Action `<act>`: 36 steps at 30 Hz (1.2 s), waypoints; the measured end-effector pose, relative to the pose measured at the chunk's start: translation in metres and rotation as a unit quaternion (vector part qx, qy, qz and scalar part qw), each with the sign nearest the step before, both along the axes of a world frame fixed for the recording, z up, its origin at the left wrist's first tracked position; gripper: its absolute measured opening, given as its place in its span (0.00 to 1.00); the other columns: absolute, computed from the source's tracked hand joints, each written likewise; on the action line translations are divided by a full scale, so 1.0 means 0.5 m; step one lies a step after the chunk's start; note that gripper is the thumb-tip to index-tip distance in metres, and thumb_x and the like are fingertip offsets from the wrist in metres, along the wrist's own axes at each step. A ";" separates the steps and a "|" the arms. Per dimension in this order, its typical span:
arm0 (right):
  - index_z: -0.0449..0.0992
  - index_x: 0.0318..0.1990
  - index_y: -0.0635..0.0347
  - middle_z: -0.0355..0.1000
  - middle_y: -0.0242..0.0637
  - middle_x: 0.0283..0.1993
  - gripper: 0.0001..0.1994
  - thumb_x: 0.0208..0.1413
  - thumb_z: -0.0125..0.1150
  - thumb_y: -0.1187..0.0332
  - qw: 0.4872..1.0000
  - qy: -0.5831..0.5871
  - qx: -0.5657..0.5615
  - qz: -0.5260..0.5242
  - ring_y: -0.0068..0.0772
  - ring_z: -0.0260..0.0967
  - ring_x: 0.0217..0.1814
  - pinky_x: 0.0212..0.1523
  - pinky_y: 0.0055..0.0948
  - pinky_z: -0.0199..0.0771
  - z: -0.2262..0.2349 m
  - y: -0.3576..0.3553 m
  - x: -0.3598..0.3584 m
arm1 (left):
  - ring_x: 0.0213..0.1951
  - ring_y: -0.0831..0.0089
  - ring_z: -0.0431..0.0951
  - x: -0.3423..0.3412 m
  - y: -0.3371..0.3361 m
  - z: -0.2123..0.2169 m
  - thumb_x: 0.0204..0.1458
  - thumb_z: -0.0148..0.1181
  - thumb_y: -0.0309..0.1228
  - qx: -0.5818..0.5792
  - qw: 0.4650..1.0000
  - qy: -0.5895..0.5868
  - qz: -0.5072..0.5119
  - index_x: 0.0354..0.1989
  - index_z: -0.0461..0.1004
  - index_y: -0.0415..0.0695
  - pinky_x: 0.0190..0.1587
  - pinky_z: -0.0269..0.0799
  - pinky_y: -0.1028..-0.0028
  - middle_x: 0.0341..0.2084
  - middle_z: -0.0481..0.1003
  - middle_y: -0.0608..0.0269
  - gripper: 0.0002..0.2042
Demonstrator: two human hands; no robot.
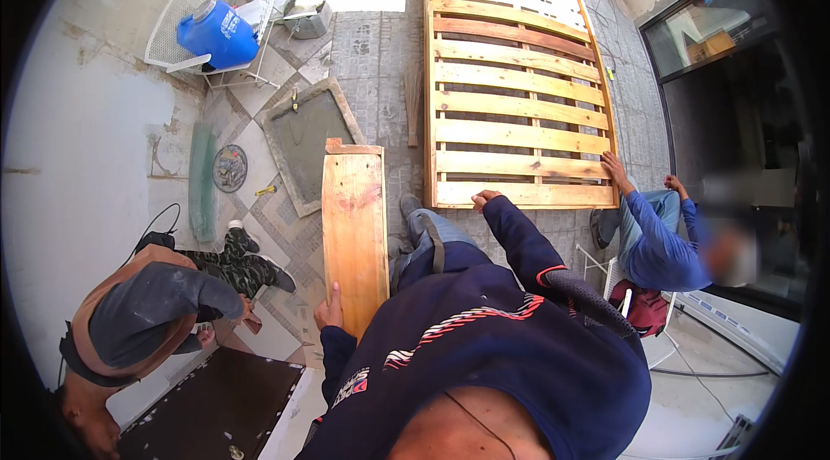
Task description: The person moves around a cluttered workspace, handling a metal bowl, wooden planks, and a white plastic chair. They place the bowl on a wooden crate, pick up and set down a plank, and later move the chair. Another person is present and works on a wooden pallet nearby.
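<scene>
My left hand (328, 309) is wrapped round the edge of a wooden board (355, 226), its thumb lying along the side. This varnished board stands upright at my left, with a short reddish wood crosspiece (353, 148) across its top end. My right hand (486, 198) is closed, fingers curled, at the near edge of a long slatted wooden bed frame (510, 194). Whether anything small sits in those fingers is hidden. The frame stretches away from me into bright sunlight, and several pale slats cross it.
At right a seated person in blue (657, 235) rests a hand on the frame's near corner. Another person in a grey top (164, 304) bends over at left by a dark panel (207, 408). A mortar trough (311, 149), a bucket (230, 169) and a blue jug (218, 35) on a chair stand far left.
</scene>
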State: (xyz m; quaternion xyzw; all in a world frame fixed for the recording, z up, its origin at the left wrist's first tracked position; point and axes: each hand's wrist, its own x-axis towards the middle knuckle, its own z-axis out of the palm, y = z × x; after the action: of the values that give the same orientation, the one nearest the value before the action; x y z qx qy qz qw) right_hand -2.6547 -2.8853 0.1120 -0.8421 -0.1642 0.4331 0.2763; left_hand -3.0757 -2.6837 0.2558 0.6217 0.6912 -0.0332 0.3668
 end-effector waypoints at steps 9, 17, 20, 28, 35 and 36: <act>0.71 0.37 0.64 0.74 0.42 0.27 0.17 0.52 0.51 0.56 0.969 0.092 -0.103 -0.203 0.31 0.70 0.26 0.29 0.28 0.70 -0.136 -0.111 0.149 | 0.39 0.53 0.72 0.139 0.239 -0.021 0.40 0.43 0.66 -0.046 0.995 0.087 0.013 0.36 0.73 0.33 0.43 0.64 0.65 0.32 0.73 0.41 0.40; 0.69 0.40 0.64 0.74 0.44 0.30 0.17 0.52 0.50 0.57 0.923 0.130 -0.068 -0.355 0.33 0.71 0.28 0.31 0.30 0.70 -0.098 -0.097 0.250 | 0.37 0.61 0.74 0.352 0.454 -0.009 0.39 0.51 0.63 -0.027 0.998 0.035 0.054 0.35 0.73 0.30 0.41 0.66 0.69 0.33 0.74 0.44 0.39; 0.70 0.38 0.64 0.73 0.42 0.29 0.18 0.53 0.49 0.56 0.924 0.089 -0.026 -0.371 0.31 0.71 0.27 0.31 0.29 0.70 -0.101 -0.057 0.286 | 0.36 0.61 0.74 0.446 0.533 0.045 0.37 0.53 0.63 0.029 0.997 0.066 0.030 0.34 0.73 0.27 0.41 0.66 0.69 0.32 0.73 0.43 0.40; 0.69 0.40 0.63 0.73 0.40 0.29 0.18 0.53 0.49 0.55 0.869 0.124 0.007 -0.479 0.28 0.69 0.24 0.26 0.28 0.69 -0.170 -0.030 0.328 | 0.37 0.64 0.72 0.673 0.795 0.066 0.32 0.54 0.65 0.041 0.999 -0.011 -0.022 0.35 0.71 0.23 0.42 0.65 0.71 0.34 0.72 0.44 0.44; 0.64 0.50 0.56 0.71 0.31 0.29 0.21 0.56 0.41 0.51 0.768 0.238 -0.103 -0.586 0.26 0.64 0.23 0.21 0.30 0.60 -0.212 -0.004 0.386 | 0.36 0.64 0.72 0.988 1.007 -0.001 0.32 0.53 0.67 0.024 0.997 -0.028 -0.064 0.30 0.73 0.24 0.41 0.64 0.71 0.30 0.73 0.44 0.44; 0.64 0.50 0.56 0.71 0.32 0.28 0.21 0.56 0.41 0.51 0.753 0.233 -0.101 -0.607 0.26 0.64 0.23 0.20 0.30 0.60 -0.210 0.019 0.386 | 0.36 0.63 0.72 1.042 1.047 -0.013 0.32 0.52 0.67 0.044 0.996 -0.001 -0.083 0.30 0.73 0.24 0.42 0.64 0.71 0.30 0.73 0.43 0.44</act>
State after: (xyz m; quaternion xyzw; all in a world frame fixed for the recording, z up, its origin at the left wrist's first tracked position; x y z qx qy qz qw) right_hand -2.4616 -2.8756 0.0070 -0.6606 0.4957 0.3716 0.4241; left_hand -2.5545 -2.1604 0.2494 0.6929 0.6372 -0.0321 0.3358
